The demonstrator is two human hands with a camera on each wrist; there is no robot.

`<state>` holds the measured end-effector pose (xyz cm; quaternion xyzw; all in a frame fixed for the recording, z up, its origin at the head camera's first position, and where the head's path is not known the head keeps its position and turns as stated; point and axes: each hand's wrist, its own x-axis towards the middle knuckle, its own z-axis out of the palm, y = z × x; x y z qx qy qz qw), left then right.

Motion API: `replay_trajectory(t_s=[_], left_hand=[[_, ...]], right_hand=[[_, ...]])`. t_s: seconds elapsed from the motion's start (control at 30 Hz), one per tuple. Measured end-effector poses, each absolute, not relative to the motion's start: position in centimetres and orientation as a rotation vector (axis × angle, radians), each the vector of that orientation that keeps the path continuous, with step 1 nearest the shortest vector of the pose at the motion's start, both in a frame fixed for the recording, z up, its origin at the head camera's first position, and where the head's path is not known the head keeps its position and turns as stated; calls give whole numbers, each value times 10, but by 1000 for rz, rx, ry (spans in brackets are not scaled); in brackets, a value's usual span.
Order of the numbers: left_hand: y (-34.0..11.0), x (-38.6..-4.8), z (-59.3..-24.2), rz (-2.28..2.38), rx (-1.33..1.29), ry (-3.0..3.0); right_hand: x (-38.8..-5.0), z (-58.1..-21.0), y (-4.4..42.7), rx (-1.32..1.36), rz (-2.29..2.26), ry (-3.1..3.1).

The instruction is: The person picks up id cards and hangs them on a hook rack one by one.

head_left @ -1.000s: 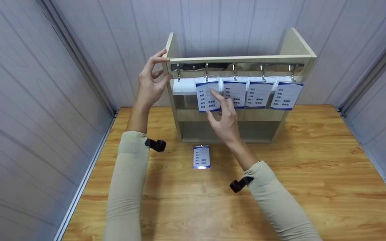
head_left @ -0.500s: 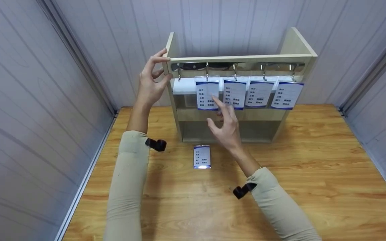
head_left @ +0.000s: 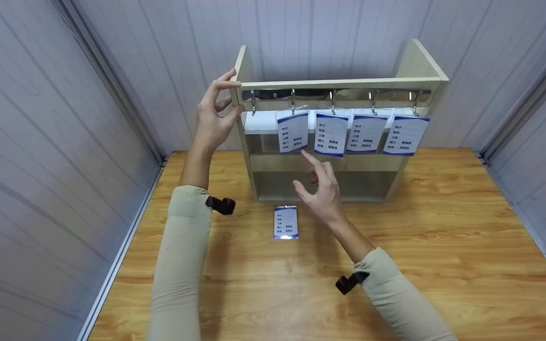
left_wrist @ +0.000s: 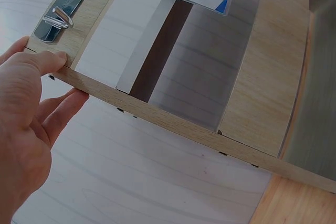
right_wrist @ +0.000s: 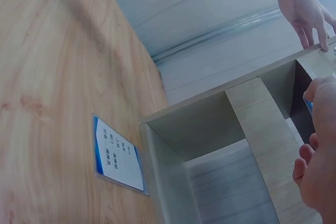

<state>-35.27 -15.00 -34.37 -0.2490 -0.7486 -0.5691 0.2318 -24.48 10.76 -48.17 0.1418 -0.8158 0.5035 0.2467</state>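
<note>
My left hand (head_left: 213,113) pinches the upper left corner of the wooden shelf (head_left: 334,163), thumb on the front board and fingers behind the side panel, as the left wrist view also shows. My right hand (head_left: 323,192) holds nothing. Its index finger points up just under the lower edge of the leftmost hanging badge (head_left: 293,132); whether it touches cannot be told. That badge hangs from the second hook (head_left: 293,102), slightly turned. To its right hang a second badge (head_left: 331,134), a third badge (head_left: 367,134) and a fourth badge (head_left: 405,136), each on its own hook.
The leftmost hook (head_left: 253,103) on the metal hook rail (head_left: 349,94) carries no badge. Another badge (head_left: 285,222) lies flat on the wood-grain surface (head_left: 263,284) in front of the shelf. Pale panel walls (head_left: 183,57) stand behind and at both sides.
My right hand has drawn down and back from the leftmost hanging badge, which has swung and turned slightly. The badge right of it has shifted a little. My left hand stays put.
</note>
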Motion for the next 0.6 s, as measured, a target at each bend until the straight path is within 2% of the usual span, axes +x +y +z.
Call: replay_trajectory(t_s=[0.6], left_hand=[[-150, -353, -343, -1552, -670, -2062]], right_hand=[[-226, -495, 100, 382, 1412, -2394]])
